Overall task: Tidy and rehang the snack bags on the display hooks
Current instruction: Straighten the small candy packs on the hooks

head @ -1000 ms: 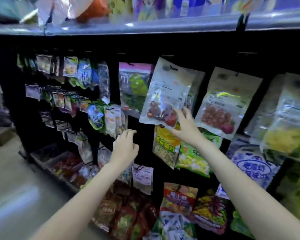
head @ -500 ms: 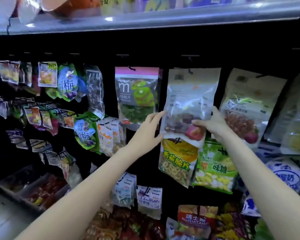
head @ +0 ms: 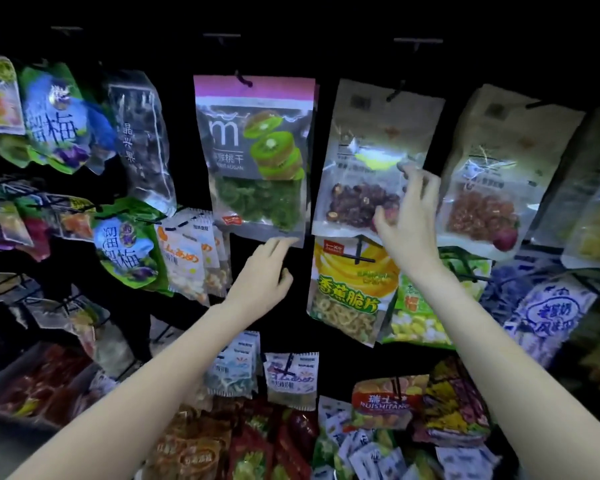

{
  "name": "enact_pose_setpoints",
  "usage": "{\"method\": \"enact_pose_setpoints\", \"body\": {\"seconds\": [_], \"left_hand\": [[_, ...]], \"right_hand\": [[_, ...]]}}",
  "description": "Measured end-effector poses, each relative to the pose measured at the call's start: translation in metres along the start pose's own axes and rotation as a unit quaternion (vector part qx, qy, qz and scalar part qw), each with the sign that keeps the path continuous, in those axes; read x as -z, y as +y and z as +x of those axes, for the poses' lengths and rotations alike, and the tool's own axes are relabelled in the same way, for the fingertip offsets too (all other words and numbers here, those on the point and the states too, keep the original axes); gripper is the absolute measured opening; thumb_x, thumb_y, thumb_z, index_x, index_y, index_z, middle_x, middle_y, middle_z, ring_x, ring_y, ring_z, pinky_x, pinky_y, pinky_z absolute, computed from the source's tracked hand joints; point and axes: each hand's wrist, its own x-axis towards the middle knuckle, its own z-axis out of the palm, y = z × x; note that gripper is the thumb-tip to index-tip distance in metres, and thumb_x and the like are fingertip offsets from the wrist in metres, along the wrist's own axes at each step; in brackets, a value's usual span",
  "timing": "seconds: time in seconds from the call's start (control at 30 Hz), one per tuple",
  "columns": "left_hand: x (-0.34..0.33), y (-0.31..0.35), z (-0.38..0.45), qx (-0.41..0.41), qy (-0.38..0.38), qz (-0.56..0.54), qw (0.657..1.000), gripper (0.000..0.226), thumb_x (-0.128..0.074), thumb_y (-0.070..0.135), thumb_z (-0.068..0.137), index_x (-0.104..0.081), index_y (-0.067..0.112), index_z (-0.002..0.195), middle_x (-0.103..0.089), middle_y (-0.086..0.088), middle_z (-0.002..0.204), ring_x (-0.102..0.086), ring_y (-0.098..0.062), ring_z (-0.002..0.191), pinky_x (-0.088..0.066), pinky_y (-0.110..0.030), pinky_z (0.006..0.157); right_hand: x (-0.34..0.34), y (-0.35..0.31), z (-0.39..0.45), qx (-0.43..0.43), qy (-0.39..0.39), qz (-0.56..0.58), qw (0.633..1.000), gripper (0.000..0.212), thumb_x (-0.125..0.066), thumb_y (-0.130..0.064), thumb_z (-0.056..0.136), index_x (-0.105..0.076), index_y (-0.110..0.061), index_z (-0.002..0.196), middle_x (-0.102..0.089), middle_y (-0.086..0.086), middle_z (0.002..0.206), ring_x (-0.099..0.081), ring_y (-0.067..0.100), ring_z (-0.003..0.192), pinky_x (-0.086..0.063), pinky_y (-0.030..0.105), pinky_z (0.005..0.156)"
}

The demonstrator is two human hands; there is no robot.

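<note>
Your right hand [head: 409, 220] has let go of the dried-fruit bag [head: 368, 161], fingers now spread loosely against it as it hangs straight on its hook [head: 394, 93], while your empty, relaxed left hand [head: 260, 275] has dropped beneath the kiwi bag [head: 253, 154], so this bag looks rehung.

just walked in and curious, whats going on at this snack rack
A person is tidying hanging snack bags. Their right hand is spread open against the dried-fruit bag, which hangs from its hook. Their left hand reaches up, fingertips at the bottom edge of the kiwi bag beside it.
</note>
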Motion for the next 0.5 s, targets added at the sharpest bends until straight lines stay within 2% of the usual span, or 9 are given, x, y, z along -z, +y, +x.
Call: {"method": "enact_pose_setpoints", "body": {"seconds": [0.1,0.17,0.2,0.27,0.37,0.43,0.5], "left_hand": [[0.011,-0.039,-0.012,-0.001,0.024,-0.019,1.000,0.047,-0.046,-0.001,0.090,-0.040,0.009,0.136,-0.044,-0.009,0.131,-0.043,-0.025,0.120,-0.039,-0.032,0.095],[0.024,-0.062,-0.016,0.003,0.045,-0.028,0.999,0.046,-0.047,-0.003,0.089,-0.042,0.007,0.134,-0.044,-0.009,0.128,-0.045,-0.025,0.115,-0.036,-0.024,0.092],[0.031,-0.072,-0.018,0.001,0.052,-0.033,0.998,0.047,-0.047,-0.004,0.089,-0.042,0.006,0.134,-0.044,-0.009,0.128,-0.046,-0.026,0.111,-0.036,-0.022,0.090],[0.047,-0.092,-0.018,-0.003,0.058,-0.034,0.998,0.048,-0.047,-0.005,0.089,-0.041,0.005,0.136,-0.042,-0.010,0.131,-0.048,-0.030,0.107,-0.038,-0.027,0.089],[0.070,-0.117,-0.009,-0.018,0.066,-0.010,0.998,0.049,-0.047,-0.002,0.090,-0.039,0.005,0.138,-0.039,-0.012,0.137,-0.040,-0.029,0.122,-0.033,-0.031,0.098],[0.085,-0.129,-0.004,-0.025,0.067,-0.018,0.997,0.048,-0.046,0.000,0.091,-0.039,0.006,0.138,-0.037,-0.010,0.140,-0.035,-0.026,0.129,-0.028,-0.026,0.101],[0.095,-0.138,-0.004,-0.035,0.052,-0.031,0.998,0.049,-0.045,0.002,0.092,-0.037,0.008,0.140,-0.034,-0.006,0.143,-0.032,-0.022,0.132,-0.026,-0.016,0.097]], "right_hand": [[-0.027,-0.018,0.004,0.006,-0.026,0.000,1.000,0.055,-0.058,-0.007,0.087,-0.033,-0.006,0.136,-0.026,0.017,0.136,-0.035,0.018,0.114,-0.024,0.015,0.087],[-0.045,-0.032,0.010,-0.007,-0.016,0.011,1.000,0.055,-0.059,-0.009,0.086,-0.034,-0.007,0.135,-0.029,0.016,0.133,-0.038,0.027,0.119,-0.029,0.022,0.088],[-0.053,-0.040,0.013,-0.013,-0.019,0.029,0.999,0.056,-0.060,-0.011,0.087,-0.033,-0.007,0.136,-0.030,0.015,0.133,-0.039,0.028,0.120,-0.030,0.023,0.090],[-0.067,-0.058,0.018,-0.051,-0.061,0.088,0.993,0.062,-0.062,-0.019,0.089,-0.028,-0.011,0.139,-0.031,0.010,0.138,-0.037,0.024,0.126,-0.030,0.023,0.095],[-0.087,-0.079,0.025,-0.138,-0.135,0.143,0.971,0.077,-0.066,-0.029,0.086,-0.018,-0.019,0.144,-0.033,0.003,0.144,-0.035,0.018,0.129,-0.031,0.028,0.097],[-0.099,-0.091,0.026,-0.208,-0.110,0.157,0.959,0.077,-0.068,-0.029,0.084,-0.020,-0.018,0.143,-0.038,0.005,0.141,-0.038,0.021,0.128,-0.034,0.032,0.097],[-0.108,-0.100,0.024,-0.270,-0.053,0.185,0.943,0.066,-0.070,-0.025,0.083,-0.032,-0.014,0.136,-0.052,0.008,0.122,-0.049,0.025,0.116,-0.040,0.032,0.088]]}}
